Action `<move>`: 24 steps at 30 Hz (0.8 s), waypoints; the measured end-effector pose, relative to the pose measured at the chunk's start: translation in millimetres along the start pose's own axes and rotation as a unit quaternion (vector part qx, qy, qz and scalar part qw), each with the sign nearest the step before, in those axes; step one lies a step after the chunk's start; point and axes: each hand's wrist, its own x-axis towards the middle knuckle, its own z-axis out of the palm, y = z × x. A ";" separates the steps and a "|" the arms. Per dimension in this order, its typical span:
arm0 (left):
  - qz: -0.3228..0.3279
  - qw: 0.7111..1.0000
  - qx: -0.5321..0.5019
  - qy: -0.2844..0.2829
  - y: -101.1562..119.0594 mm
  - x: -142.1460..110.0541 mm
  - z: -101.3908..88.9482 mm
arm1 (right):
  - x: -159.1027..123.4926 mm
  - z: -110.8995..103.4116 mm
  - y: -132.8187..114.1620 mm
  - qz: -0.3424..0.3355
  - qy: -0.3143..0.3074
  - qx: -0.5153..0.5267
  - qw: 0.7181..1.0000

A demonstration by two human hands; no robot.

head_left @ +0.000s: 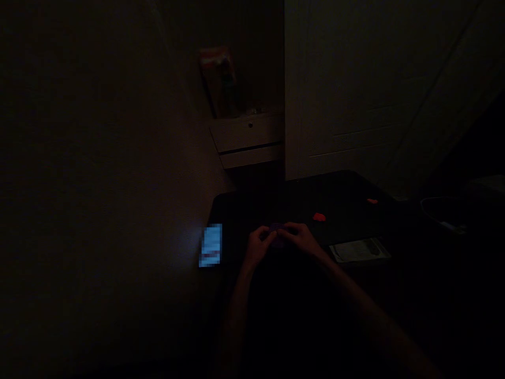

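Your two hands meet on a small purple object [278, 235] above the dark surface [347, 184]: left hand [260, 245] and right hand [302, 237] both pinch it with curled fingers. A lit phone [211, 245] lies to the left, red pieces [319, 216] and a packet [360, 249] to the right.

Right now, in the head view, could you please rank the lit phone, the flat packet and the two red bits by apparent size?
1. Flat packet and lit phone: look about alike, so no ranking.
2. Nearer red bit.
3. Farther red bit, though distance may shrink it.
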 end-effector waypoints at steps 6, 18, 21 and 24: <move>-0.012 1.000 -0.023 0.000 -1.4 1.5 -1.1 | -0.5 1.1 -2.6 0.001 0.017 0.016 1.000; 0.001 1.000 0.016 -0.024 3.7 -1.6 3.1 | 1.1 -0.8 5.1 0.016 0.003 0.001 1.000; 0.008 0.999 0.023 -0.028 2.8 -1.0 2.0 | 0.6 -0.1 3.9 0.011 0.003 -0.006 1.000; 0.010 0.999 0.015 -0.026 1.9 -0.4 -0.3 | -0.3 0.9 0.9 -0.003 0.011 -0.007 1.000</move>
